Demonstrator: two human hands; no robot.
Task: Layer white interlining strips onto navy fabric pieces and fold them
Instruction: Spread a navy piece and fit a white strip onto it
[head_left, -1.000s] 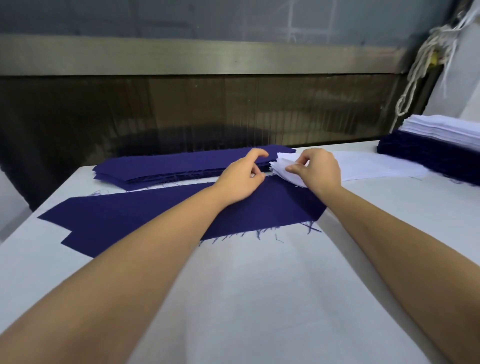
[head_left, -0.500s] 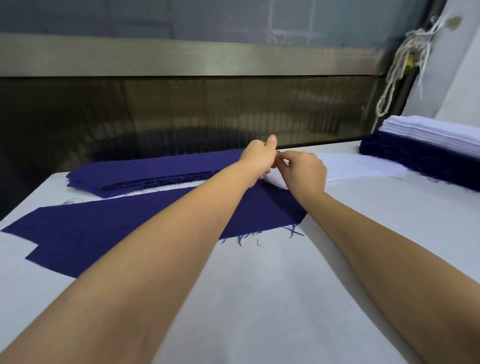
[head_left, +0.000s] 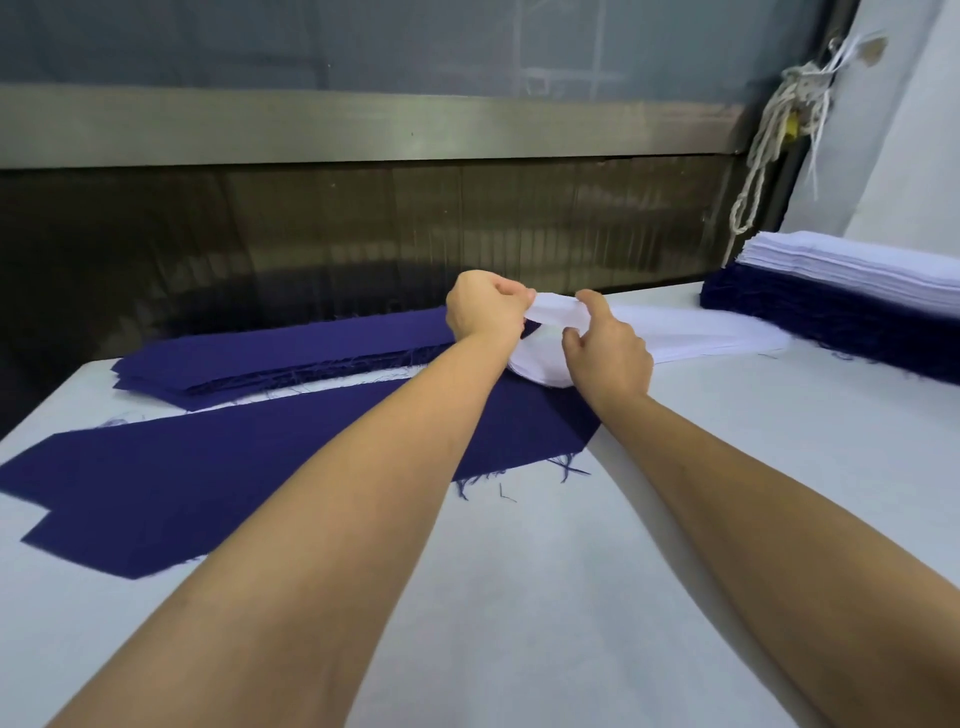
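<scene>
The left grip (head_left: 483, 315) and right grip (head_left: 609, 354) are bare, as are both forearms (head_left: 322, 519) throughout.

table (head_left: 519, 597) pale grey-white, plain. fabric piece (head_left: 208, 467) and fabric stack (head_left: 285, 348) solid navy. interlining strip (head_left: 556, 312) white. Right-edge pile (head_left: 831, 296): white over navy.

navy fabric piece (head_left: 218, 483): matt woven cloth, frayed edges
interlining strip (head_left: 556, 312): thin white, matt
table (head_left: 545, 597): matt white covering

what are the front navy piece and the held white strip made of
The navy piece looks like woven cloth, matte; loose threads fray from its edge. The white strip looks like thin, soft interlining, possibly nonwoven; it curls limply between the left hand and right hand.
</scene>
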